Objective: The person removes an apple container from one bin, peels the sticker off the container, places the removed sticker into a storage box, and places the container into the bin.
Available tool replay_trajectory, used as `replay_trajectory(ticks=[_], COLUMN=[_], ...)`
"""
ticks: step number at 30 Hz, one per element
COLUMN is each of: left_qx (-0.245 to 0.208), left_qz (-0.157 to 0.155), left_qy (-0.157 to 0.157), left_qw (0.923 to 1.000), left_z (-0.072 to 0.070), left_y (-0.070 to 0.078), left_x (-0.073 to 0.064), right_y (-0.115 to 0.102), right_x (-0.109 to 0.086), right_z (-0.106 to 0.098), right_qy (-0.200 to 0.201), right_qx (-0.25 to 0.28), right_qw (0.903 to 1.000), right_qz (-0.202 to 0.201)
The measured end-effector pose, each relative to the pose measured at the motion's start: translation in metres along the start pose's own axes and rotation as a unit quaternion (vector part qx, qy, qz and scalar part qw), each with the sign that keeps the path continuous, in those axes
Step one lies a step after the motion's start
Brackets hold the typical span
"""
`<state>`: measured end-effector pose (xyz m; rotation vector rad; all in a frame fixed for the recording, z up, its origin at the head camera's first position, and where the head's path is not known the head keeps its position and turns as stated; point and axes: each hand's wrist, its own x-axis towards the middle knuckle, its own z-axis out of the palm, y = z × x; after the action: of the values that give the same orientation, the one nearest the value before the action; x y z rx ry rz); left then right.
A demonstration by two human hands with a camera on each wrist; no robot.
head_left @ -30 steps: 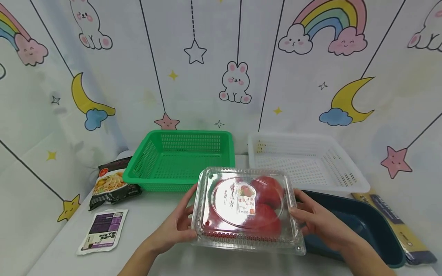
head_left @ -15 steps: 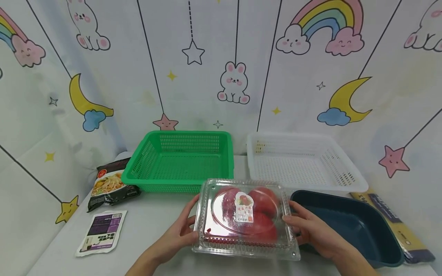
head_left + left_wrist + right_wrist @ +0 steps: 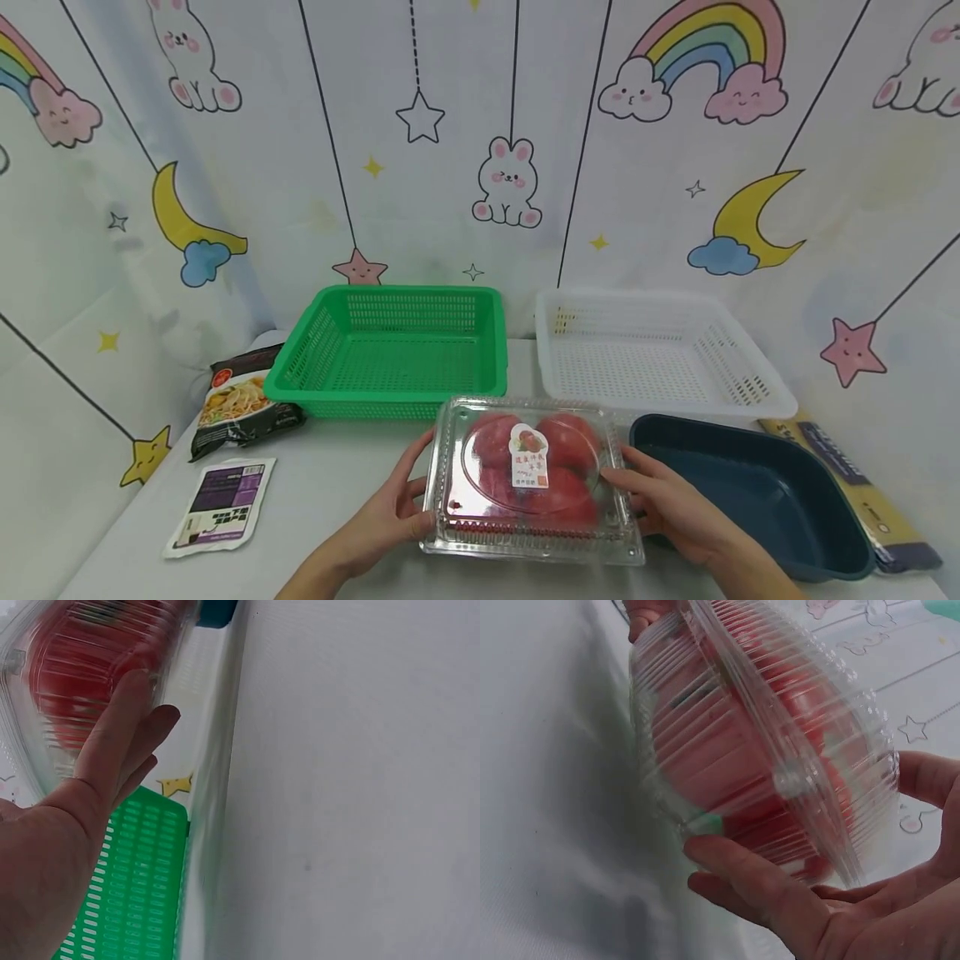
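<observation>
A clear plastic clamshell box point(image 3: 528, 546) with several red, tomato-like fruits inside is held between my two hands in the head view. Its lid bears a white label point(image 3: 529, 471) with a fruit picture. My left hand point(image 3: 386, 517) grips the box's left end, thumb at the near corner. At the opposite end my right hand point(image 3: 671, 504) grips it, with thumb and fingers spread round the ridged side in the right wrist view. The box point(image 3: 735, 742) hangs slightly above the white table there, a shadow beneath it. Some fingertips are hidden behind the box in the head view.
Behind stand a green basket point(image 3: 386, 408) and a white basket point(image 3: 667, 392). A dark blue tub point(image 3: 757, 483) is beside my right hand, with a yellow packet point(image 3: 877, 517) past it. Left lie a noodle packet point(image 3: 240, 408) and a purple-white pouch point(image 3: 222, 507).
Both hands have lowered the clamshell box towards the table and moved it slightly left. The box sits more level in the view, and its label shows less glare.
</observation>
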<state>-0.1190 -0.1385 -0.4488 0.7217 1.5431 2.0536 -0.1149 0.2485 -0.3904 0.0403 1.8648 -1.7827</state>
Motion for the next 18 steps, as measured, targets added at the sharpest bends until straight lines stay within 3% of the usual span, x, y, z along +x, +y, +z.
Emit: replay_trajectory(ticks=[12, 18], left_qx=[0.03, 0.038], left_qz=[-0.056, -0.063], left_qy=[0.002, -0.002], left_qw=[0.998, 0.9973], left_z=[-0.0039, -0.0094], left_y=[0.0036, 0.0036], left_x=[-0.0081, -0.0094], right_y=[-0.0007, 0.0015], right_x=[0.0003, 0.0023], right_z=[0.0056, 0.0091], right_qy=[-0.028, -0.037], right_qx=[-0.016, -0.012], right_qw=[0.9995, 0.9993], right_qz=[-0.003, -0.003])
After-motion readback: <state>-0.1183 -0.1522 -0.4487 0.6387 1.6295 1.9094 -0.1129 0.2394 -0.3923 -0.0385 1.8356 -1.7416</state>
